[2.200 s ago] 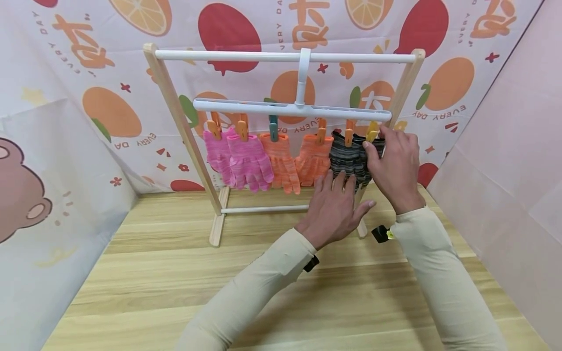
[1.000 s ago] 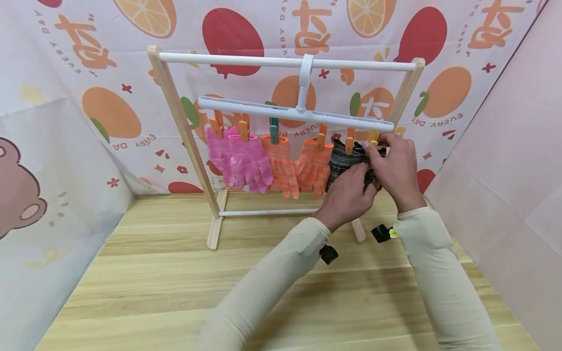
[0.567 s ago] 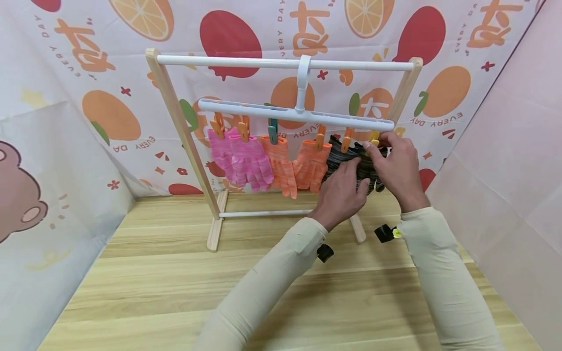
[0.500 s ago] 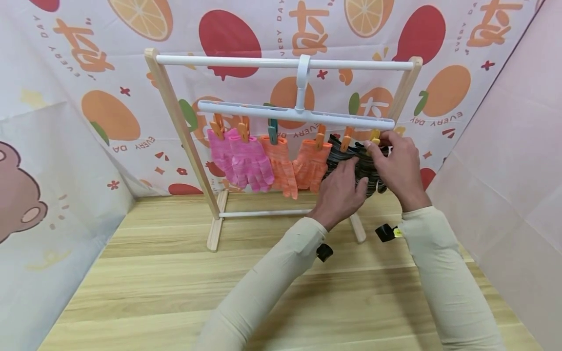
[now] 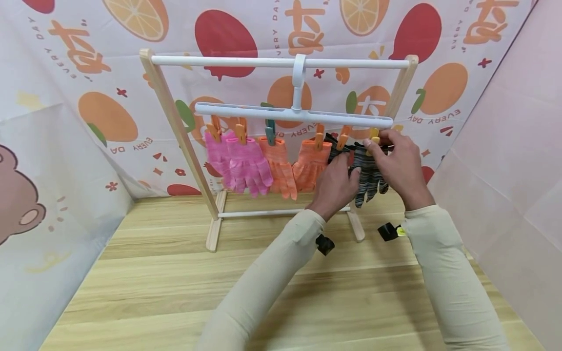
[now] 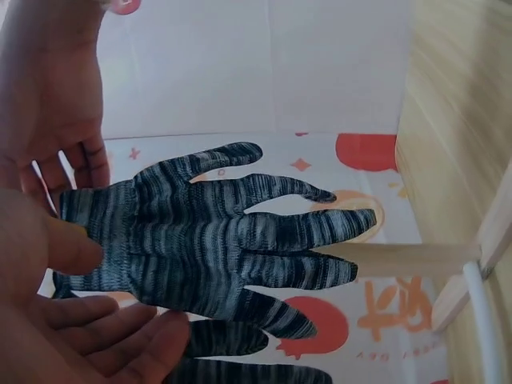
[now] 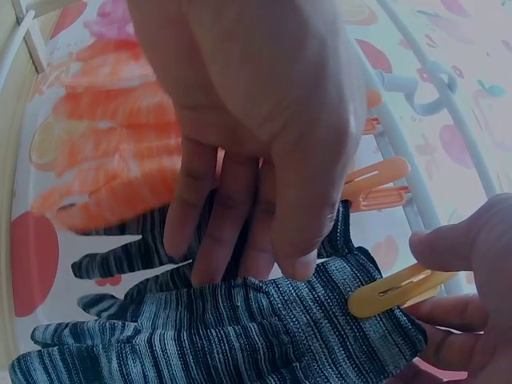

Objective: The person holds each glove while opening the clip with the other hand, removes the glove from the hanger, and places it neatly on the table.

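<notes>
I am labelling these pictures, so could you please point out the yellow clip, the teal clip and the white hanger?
Yellow clip [image 7: 390, 295]: right wrist view, half facing the camera.
Teal clip [image 5: 270, 134]: head view, front half.
White hanger [image 5: 290, 114]: head view, long bar.

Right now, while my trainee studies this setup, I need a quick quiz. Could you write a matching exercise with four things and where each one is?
1. Pink gloves
2. Teal peg
3. Yellow peg
4. Hanger

A. Pinched by the right hand
B. Hooked over the top rod
C. Clipped on an orange glove
D. Hanging from orange pegs

Pairs: 1-D, 2-C, 3-A, 4-B
</notes>
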Motion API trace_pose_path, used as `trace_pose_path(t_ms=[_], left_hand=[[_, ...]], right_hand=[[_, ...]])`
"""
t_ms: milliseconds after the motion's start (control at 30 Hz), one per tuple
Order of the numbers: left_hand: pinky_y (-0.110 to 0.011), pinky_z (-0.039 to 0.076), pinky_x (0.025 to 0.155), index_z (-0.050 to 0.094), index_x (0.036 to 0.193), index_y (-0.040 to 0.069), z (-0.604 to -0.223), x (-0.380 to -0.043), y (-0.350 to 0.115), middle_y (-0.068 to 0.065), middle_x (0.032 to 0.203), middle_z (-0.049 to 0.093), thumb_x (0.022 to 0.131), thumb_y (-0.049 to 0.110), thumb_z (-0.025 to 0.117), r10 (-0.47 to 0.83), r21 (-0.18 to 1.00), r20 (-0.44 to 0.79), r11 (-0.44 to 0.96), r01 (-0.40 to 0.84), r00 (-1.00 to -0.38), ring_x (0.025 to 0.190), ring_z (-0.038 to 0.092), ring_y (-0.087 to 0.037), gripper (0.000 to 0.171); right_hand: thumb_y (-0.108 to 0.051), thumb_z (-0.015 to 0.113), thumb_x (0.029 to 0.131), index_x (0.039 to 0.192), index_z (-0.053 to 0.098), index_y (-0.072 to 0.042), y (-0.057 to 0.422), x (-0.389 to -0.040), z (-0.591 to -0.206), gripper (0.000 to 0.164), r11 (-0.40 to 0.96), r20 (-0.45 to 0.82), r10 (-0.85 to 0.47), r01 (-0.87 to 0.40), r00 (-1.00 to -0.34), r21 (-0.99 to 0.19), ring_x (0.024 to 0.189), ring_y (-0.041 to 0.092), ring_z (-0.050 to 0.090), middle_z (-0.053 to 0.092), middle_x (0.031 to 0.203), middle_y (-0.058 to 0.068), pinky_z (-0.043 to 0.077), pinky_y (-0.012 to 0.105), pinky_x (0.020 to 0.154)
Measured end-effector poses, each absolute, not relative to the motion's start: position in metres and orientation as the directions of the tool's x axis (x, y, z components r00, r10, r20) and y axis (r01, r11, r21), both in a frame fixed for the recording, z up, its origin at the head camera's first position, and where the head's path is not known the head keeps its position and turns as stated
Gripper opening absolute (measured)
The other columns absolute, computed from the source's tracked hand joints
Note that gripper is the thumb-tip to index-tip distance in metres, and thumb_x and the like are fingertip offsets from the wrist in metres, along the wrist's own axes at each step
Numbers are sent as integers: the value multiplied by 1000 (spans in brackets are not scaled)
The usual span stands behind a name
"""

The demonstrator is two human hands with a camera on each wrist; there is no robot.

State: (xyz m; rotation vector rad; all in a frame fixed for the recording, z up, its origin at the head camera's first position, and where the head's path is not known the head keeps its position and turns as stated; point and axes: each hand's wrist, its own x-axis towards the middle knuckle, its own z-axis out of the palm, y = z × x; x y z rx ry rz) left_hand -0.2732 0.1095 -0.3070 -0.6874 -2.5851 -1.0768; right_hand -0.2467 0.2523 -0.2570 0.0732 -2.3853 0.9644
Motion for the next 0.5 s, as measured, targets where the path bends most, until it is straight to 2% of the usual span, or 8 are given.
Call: trace_pose_path(t_ms=[133, 267, 500], left_hand=[[-32, 53, 73, 58, 135, 10, -308, -278, 112, -4, 119, 67, 107, 30, 54, 283, 710, 380, 520, 474, -881, 89, 64, -15, 35], [-30, 52, 75, 63, 127, 11, -310, -282, 116, 0, 109, 69, 105, 31, 59, 210, 796, 384, 419, 437, -899, 91, 64, -12, 30], [-29, 49, 70, 65, 114, 12, -311, -284, 123, 3, 95, 66, 102, 30, 64, 131, 859, 383, 314, 405, -914, 82, 61, -11, 21]], right_hand=[[-44, 63, 100, 126, 63, 0, 253, -246, -256, 51, 706, 494, 147, -258, -857, -659, 112, 35, 55, 64, 116, 20, 45, 52, 92], [-44, 63, 100, 127, 62, -1, 255, -246, -256, 51, 686, 484, 141, -267, -864, -677, 112, 34, 56, 63, 118, 19, 46, 51, 93], [-44, 64, 100, 129, 62, -1, 259, -246, -256, 52, 647, 476, 126, -292, -870, -705, 116, 34, 56, 62, 122, 19, 46, 51, 96]])
